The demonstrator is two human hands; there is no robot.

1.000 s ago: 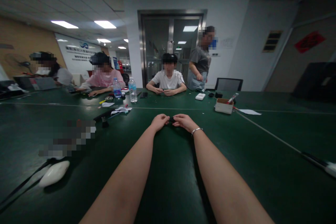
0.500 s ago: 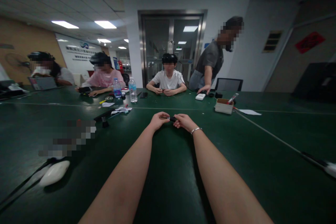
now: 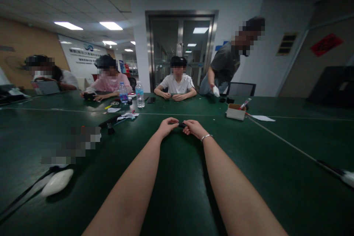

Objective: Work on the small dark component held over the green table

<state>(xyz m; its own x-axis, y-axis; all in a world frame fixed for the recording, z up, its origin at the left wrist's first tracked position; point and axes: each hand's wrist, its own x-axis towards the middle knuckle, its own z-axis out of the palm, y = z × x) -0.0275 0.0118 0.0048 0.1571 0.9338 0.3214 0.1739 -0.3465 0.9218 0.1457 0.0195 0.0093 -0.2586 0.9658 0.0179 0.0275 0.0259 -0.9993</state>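
A small black piece, too small to name, is held level between my two hands just above the dark green table. My left hand pinches its left end between thumb and fingertips. From the other side my right hand, a silver bracelet at its wrist, closes on the right end and hides part of it. Both forearms reach forward over the tabletop.
White computer mouse at near left; two water bottles farther back. A small box with pens stands right of my hands, near a thin cable. Several people sit or stand across the table.
The standing person opposite has lifted the white object off the table and leaned to the right. My hands and the black piece stay nearly still.
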